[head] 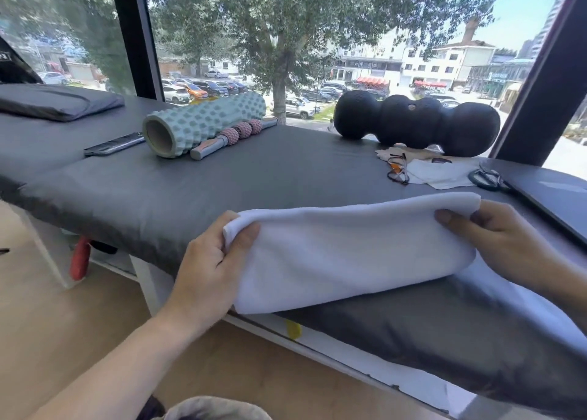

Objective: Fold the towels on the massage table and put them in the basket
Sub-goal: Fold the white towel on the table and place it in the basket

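Your left hand (209, 270) pinching white towel's (352, 254) left corner, thumb on top, fingers curled beneath. Your right hand (498, 245) gripping towel's right end, fingers over top edge. Towel lying folded over at near edge of grey massage table (222, 181), lower layer trailing right along table edge. Farther back you're looking at teal foam roller (203, 124), pink massage stick (233, 137), phone (114, 145), black peanut roller (416, 124), glasses (397, 168), scissors (487, 178).

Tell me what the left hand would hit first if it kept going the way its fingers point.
The left hand points up-right across the white towel it grips. Beyond that, bare dark table; then probably the glasses, though depth is unclear.
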`<control>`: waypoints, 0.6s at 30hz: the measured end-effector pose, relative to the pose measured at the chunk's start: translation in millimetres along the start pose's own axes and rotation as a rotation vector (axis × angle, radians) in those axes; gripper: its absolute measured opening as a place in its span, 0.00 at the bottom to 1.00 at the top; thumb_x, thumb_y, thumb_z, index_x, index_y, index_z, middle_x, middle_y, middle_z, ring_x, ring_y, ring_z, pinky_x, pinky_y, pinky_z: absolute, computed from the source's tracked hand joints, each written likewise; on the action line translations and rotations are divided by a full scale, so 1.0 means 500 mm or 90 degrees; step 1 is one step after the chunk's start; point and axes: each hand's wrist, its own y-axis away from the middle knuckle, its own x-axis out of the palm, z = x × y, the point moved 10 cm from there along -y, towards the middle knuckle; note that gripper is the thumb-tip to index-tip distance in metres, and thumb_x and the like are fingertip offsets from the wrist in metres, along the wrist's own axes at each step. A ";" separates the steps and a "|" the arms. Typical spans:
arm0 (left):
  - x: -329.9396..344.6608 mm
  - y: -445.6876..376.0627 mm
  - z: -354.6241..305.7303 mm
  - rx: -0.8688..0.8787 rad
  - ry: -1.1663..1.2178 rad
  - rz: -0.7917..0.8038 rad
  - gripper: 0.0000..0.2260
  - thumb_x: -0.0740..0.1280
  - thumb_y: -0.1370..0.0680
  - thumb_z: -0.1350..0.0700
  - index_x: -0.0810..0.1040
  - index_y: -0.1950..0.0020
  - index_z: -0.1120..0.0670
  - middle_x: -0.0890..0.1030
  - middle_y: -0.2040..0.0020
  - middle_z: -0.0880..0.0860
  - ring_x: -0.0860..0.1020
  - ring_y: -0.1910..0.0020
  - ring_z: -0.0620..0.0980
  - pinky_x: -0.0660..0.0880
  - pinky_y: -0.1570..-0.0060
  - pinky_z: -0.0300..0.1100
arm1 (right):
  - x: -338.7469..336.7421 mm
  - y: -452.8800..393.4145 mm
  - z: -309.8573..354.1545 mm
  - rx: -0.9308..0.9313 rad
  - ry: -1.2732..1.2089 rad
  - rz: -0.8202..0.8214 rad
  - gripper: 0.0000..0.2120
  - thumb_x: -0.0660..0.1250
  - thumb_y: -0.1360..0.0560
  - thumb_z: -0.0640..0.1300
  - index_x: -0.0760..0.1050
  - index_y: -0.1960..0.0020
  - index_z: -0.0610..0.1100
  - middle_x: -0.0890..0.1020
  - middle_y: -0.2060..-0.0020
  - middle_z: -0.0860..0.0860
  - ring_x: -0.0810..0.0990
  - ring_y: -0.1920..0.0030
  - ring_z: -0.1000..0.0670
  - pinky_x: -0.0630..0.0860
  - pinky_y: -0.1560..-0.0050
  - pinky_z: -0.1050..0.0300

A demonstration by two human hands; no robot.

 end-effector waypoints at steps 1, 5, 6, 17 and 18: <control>0.000 -0.016 0.007 -0.012 -0.009 -0.002 0.13 0.62 0.18 0.45 0.79 0.54 0.53 0.78 0.61 0.56 0.75 0.65 0.48 0.66 0.68 0.33 | 0.007 -0.018 -0.004 0.024 -0.005 -0.009 0.17 0.66 0.26 0.66 0.84 0.48 0.56 0.87 0.52 0.51 0.85 0.51 0.50 0.79 0.46 0.43; 0.001 -0.102 0.065 -0.090 -0.087 0.003 0.20 0.65 0.18 0.46 0.73 0.56 0.64 0.75 0.64 0.59 0.71 0.66 0.50 0.64 0.69 0.40 | 0.043 -0.097 -0.046 0.154 0.033 0.009 0.13 0.64 0.19 0.54 0.83 0.49 0.46 0.87 0.54 0.49 0.85 0.47 0.43 0.79 0.45 0.45; -0.001 -0.124 0.083 -0.114 -0.125 0.006 0.20 0.66 0.19 0.47 0.72 0.57 0.65 0.75 0.64 0.58 0.70 0.66 0.51 0.65 0.67 0.43 | 0.051 -0.114 -0.059 0.185 0.058 0.019 0.14 0.64 0.19 0.54 0.82 0.50 0.45 0.87 0.53 0.47 0.85 0.48 0.42 0.79 0.47 0.47; 0.009 -0.177 0.141 -0.221 -0.391 0.126 0.18 0.68 0.28 0.40 0.77 0.57 0.55 0.80 0.62 0.52 0.79 0.57 0.57 0.76 0.57 0.49 | 0.075 -0.170 -0.108 0.254 0.389 0.073 0.16 0.64 0.20 0.56 0.77 0.52 0.42 0.81 0.55 0.47 0.78 0.55 0.46 0.71 0.57 0.53; 0.010 -0.181 0.145 -0.226 -0.365 0.137 0.18 0.69 0.29 0.40 0.78 0.57 0.55 0.81 0.61 0.53 0.80 0.57 0.57 0.77 0.56 0.50 | 0.074 -0.168 -0.114 0.271 0.354 0.078 0.14 0.65 0.20 0.54 0.79 0.49 0.43 0.83 0.53 0.47 0.80 0.53 0.45 0.75 0.51 0.52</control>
